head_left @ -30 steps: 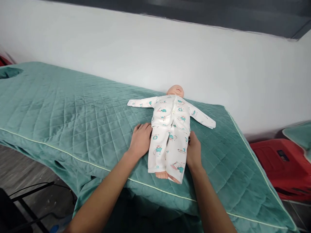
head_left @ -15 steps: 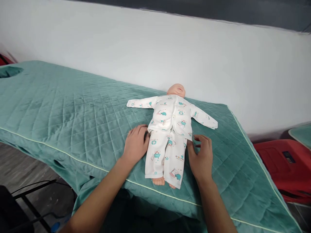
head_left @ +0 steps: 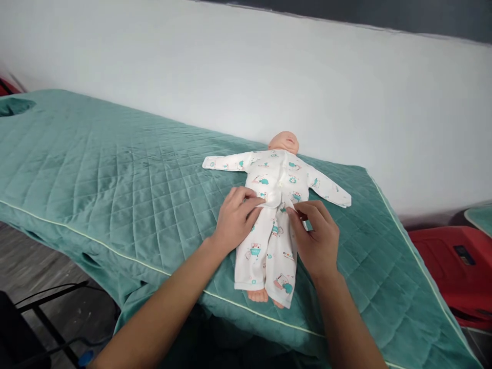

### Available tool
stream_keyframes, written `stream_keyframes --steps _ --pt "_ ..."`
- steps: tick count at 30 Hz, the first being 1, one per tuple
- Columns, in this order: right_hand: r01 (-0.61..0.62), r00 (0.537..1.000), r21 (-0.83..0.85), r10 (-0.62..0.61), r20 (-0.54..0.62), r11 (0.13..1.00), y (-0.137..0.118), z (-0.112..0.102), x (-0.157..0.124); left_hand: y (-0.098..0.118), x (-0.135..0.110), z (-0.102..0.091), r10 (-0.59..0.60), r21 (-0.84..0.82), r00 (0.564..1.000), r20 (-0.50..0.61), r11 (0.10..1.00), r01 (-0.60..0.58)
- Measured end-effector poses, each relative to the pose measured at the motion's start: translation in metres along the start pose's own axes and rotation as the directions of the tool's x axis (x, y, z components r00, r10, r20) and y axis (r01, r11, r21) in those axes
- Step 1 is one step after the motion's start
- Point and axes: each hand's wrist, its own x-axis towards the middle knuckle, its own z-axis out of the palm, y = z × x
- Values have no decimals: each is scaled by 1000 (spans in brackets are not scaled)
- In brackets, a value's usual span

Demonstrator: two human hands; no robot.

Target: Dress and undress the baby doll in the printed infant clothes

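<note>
current state: a dressed doll (head_left: 275,190) lies on its back on a padded bed (head_left: 134,184) with a quilted green cover. its head (head_left: 286,142) points toward the white wall (head_left: 326,92). its feet (head_left: 258,295) point toward the person, near the piped front edge of the bed. both sleeves (head_left: 330,192) extend outward and rest flat on the cover.

change: half a second ago, the hands are beside the doll, at the outer sides of the trousers (head_left: 282,256). both hands are now over the front of the body, at the lower hem of the printed jacket (head_left: 271,171). consequence: contact is now on the front edges of the jacket, one hand to each side of the front opening, so the hem can be adjusted from both sides.

left hand (head_left: 237,215): the thumb and index finger close together on the hem, just beside the opening. the other fingers are curled.

right hand (head_left: 317,236): the thumb and index finger pinch the opposite front edge, which is slightly raised. part of the printed trousers shows between the two front edges.

fastening: a button (head_left: 280,184) is visible above the hem, between the hands. whether it is fastened cannot be told. the trouser cuffs lie over the ankles; the toes are exposed.
</note>
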Motion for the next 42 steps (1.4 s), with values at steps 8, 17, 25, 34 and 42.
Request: stream_keyframes --steps 8,17,25,34,42 --pt "-153 985 191 135 104 970 9 1 -16 -4 -3 -6 -7 -296 996 94 955 34" --pt "-351 847 428 87 525 833 -7 8 41 -4 -2 -12 -267 -629 931 248 687 364" --pt "-354 828 531 -5 560 769 4 23 42 -12 2 -10 -278 -721 913 299 560 407" --pt "-439 804 532 53 592 724 4 22 39 -18 -4 -7 -280 -770 915 291 498 398" --pt "-487 787 515 100 608 705 1 22 38 -18 -6 -6 -324 -799 897 300 428 422"
